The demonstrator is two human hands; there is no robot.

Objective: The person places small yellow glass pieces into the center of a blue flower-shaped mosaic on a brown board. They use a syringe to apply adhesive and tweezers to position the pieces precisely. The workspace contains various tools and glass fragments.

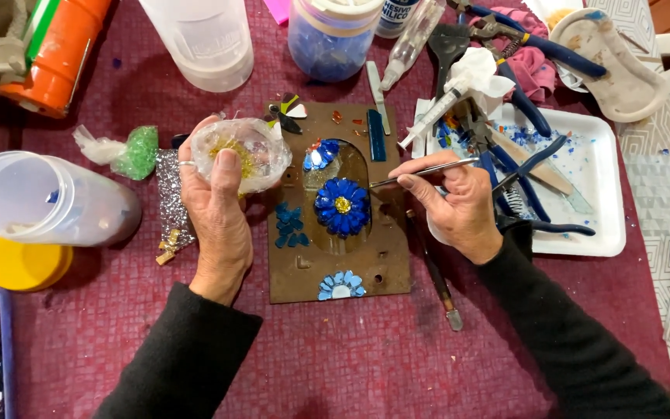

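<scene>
The left hand (215, 202) has its fingers wrapped around a small clear bag (242, 151). The right hand (455, 203) pinches thin tweezers (420, 172) above the brown board (335, 206) in the middle of the counter (335, 357).

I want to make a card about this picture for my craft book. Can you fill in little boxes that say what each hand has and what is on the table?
Left hand: holds a clear plastic bag with yellow bits inside
Right hand: pinches thin metal tweezers, tips over the board
Middle: brown board with a dark blue flower with a yellow centre
Right side: white tray with blue-handled pliers
Left side: clear jar on its side, yellow lid
Table cover: dark red cloth
</scene>
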